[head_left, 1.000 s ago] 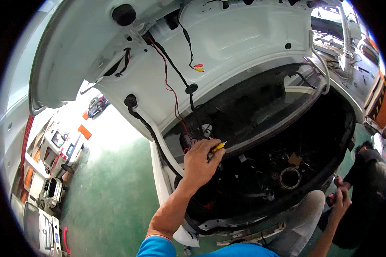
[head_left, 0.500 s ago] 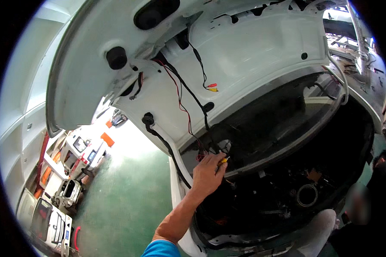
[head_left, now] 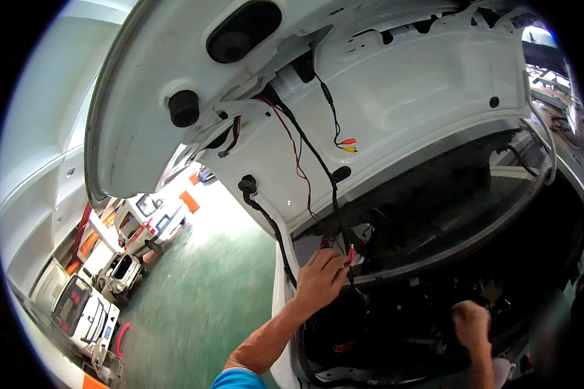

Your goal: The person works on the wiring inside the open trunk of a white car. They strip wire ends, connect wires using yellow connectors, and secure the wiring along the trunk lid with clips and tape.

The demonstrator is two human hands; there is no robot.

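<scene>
My left hand [head_left: 320,280] is closed around a bundle of thin cables at the lower edge of the rear window. A red cable plug [head_left: 352,253] sticks up past its fingertips, with a bit of yellow beside it. My right hand [head_left: 472,322] has curled fingers over the dark open boot; whatever it may hold is hidden. Above them is the raised white boot lid [head_left: 422,84]. From it hang a red-and-black wire pair [head_left: 298,152], a thick black cable [head_left: 318,155], and a lead with a red plug [head_left: 348,141] and a yellow plug [head_left: 350,149].
A black ribbed harness [head_left: 266,214] runs from the lid's hinge side into the car body. The dark boot [head_left: 396,324] holds small loose bits. At the right edge is another person [head_left: 551,330], partly dark. White vehicles [head_left: 87,314] stand on the green floor [head_left: 194,292] at left.
My right hand has come into view over the boot. My left hand stays at the cables, and a red plug now shows upright at its fingertips. The whole view has shifted slightly.
</scene>
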